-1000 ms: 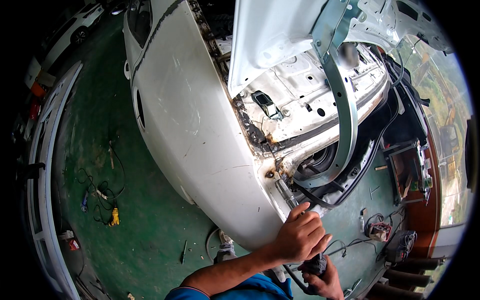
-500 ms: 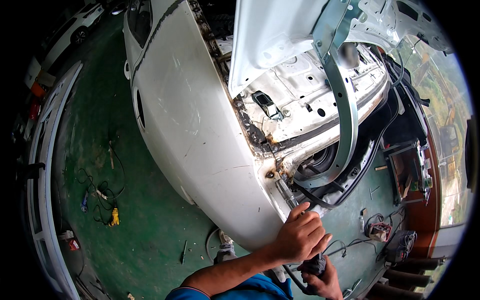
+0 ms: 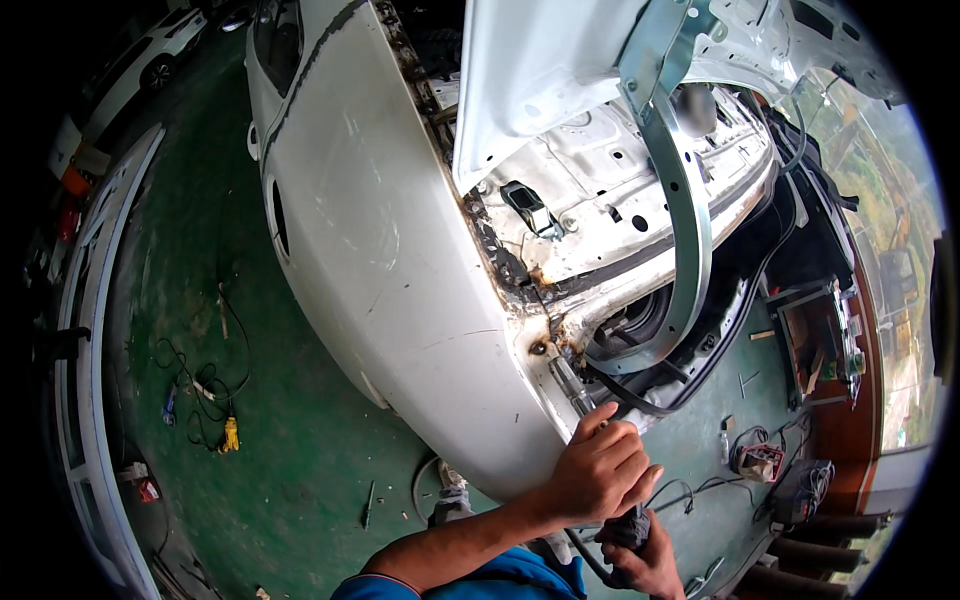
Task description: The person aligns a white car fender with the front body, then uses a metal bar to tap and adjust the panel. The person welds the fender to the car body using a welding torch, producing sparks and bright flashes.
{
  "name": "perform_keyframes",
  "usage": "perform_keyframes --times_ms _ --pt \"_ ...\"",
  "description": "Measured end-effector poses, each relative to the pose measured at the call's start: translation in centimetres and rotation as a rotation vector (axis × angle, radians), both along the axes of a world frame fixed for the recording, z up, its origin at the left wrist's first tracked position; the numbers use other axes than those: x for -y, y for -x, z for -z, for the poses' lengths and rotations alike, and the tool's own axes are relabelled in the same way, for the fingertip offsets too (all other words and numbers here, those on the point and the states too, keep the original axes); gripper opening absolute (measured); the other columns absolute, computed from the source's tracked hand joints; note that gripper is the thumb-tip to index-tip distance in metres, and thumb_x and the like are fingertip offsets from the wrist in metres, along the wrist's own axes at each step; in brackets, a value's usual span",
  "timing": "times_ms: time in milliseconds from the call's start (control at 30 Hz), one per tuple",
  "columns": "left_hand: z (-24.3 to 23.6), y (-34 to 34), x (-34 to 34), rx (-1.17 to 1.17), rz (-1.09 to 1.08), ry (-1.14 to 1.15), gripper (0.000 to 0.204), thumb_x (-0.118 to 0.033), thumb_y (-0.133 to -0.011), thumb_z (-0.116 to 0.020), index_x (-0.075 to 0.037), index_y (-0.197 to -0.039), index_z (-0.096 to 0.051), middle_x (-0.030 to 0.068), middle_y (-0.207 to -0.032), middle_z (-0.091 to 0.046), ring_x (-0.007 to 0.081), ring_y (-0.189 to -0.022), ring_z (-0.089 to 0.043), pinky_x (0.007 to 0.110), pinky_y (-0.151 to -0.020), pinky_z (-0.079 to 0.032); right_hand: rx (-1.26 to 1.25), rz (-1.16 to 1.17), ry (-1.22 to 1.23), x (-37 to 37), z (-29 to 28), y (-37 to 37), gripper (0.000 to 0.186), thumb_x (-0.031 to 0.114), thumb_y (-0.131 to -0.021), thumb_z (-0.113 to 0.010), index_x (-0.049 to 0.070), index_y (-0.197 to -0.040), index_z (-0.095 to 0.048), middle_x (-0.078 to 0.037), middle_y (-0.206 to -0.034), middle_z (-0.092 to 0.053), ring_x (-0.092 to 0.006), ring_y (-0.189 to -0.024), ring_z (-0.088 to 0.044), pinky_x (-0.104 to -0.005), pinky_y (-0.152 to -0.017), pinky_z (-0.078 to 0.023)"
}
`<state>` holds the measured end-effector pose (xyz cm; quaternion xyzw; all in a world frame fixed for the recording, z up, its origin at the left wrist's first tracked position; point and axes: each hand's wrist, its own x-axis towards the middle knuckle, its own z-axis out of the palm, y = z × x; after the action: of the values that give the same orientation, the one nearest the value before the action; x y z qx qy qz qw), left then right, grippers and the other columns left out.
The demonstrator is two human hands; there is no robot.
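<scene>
I hold a corded die grinder with a silver nose (image 3: 568, 383) and a black rear body in both hands. My left hand (image 3: 605, 465) is closed around its front part. Lower down, my right hand (image 3: 655, 560) grips the black rear end, where a dark cord hangs. The tool's tip meets a scorched, rusty corner seam of the white car body (image 3: 400, 260), beside a small dark round hole (image 3: 538, 348). Just right of the nose are a black rubber strip (image 3: 630, 400) and a curved grey metal hinge arm (image 3: 690, 240).
Above the opening rises a raised white panel (image 3: 530, 80). Cables with a yellow connector (image 3: 231, 434) lie on the green floor at left, near a long pale metal frame (image 3: 75, 400). At right stand a metal cart (image 3: 815, 345) and a grey machine with coiled cable (image 3: 802, 492).
The tool's nose and tip have shifted very slightly left along the scorched corner. The raised panel and hinge arm appear a little farther left. Both hands keep their grip.
</scene>
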<state>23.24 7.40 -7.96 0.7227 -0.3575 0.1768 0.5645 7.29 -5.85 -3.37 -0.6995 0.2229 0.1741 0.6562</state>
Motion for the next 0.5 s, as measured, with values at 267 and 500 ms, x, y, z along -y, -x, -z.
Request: perform_keyframes --times_ms 267,500 --pt "-0.16 -0.01 -0.21 0.005 0.017 -0.028 0.018 -0.017 -0.086 -0.072 -0.008 -0.074 -0.063 0.0052 -0.080 -0.061 0.0227 -0.091 -0.063 0.049 -0.109 -0.037 0.025 0.003 -0.027 -0.01 -0.15 0.00 0.040 0.010 -0.091 -0.071 0.001 -0.126 -0.055 -0.004 -0.105 -0.066 -0.0111 -0.086 -0.059 -0.0267 -0.077 -0.050" --pt "0.08 -0.02 -0.07 0.010 0.016 -0.018 0.019 -0.019 -0.088 -0.070 -0.008 -0.074 -0.062 0.0049 -0.079 -0.061 0.0229 -0.090 -0.064 0.048 -0.110 -0.035 0.026 -0.004 -0.022 -0.03 -0.23 -0.20 0.040 0.010 -0.091 -0.071 0.001 -0.127 -0.055 -0.006 -0.108 -0.067 -0.0113 -0.087 -0.060 -0.0267 -0.077 -0.050"
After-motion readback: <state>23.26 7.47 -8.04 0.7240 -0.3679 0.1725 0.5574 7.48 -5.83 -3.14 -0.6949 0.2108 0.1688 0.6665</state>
